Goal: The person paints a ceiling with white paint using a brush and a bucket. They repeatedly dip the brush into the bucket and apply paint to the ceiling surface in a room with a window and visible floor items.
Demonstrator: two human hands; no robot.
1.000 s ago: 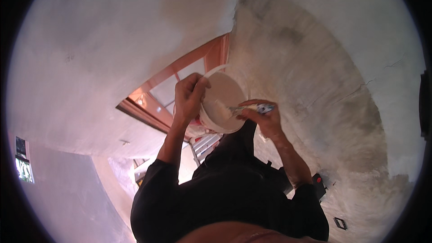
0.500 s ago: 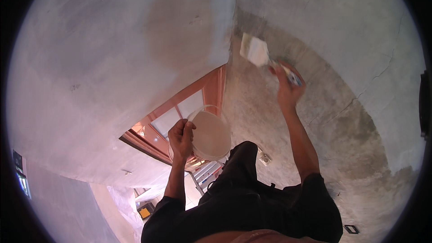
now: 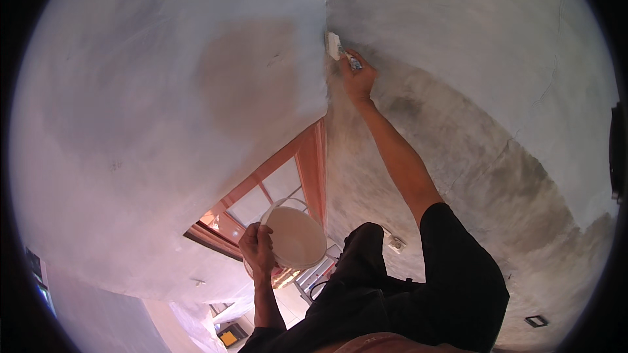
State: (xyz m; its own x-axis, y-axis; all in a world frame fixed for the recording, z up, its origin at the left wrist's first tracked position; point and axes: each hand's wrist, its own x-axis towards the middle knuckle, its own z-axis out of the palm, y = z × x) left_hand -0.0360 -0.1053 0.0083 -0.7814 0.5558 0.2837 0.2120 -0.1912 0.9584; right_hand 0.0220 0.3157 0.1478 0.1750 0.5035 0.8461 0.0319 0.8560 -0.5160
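A white plastic bucket (image 3: 299, 238) with a raised handle hangs at my left side. My left hand (image 3: 258, 248) is closed on its rim, the thumb on the outside facing me. Inside it looks pale; how much it holds I cannot tell. Up in the corner where two walls meet, my right hand (image 3: 360, 82) grips a wide paintbrush (image 3: 335, 46) by its handle. The white bristle end touches or nearly touches the right wall (image 3: 405, 114) beside the corner line. That wall is a patchy grey, with a darker band and a paler upper part.
Below the left wall (image 3: 131, 111) sits a brown wooden frame with glass panes (image 3: 268, 183). A socket-like fitting (image 3: 396, 243) and a dark rectangular wall box (image 3: 536, 321) are on the right wall. Plastic sheeting (image 3: 195, 320) and a black-and-yellow object (image 3: 230, 336) lie far below.
My right hand has moved the paintbrush up and left into the wall corner. The bucket sits lower in view, still in my left hand. The whole view has shifted a little.
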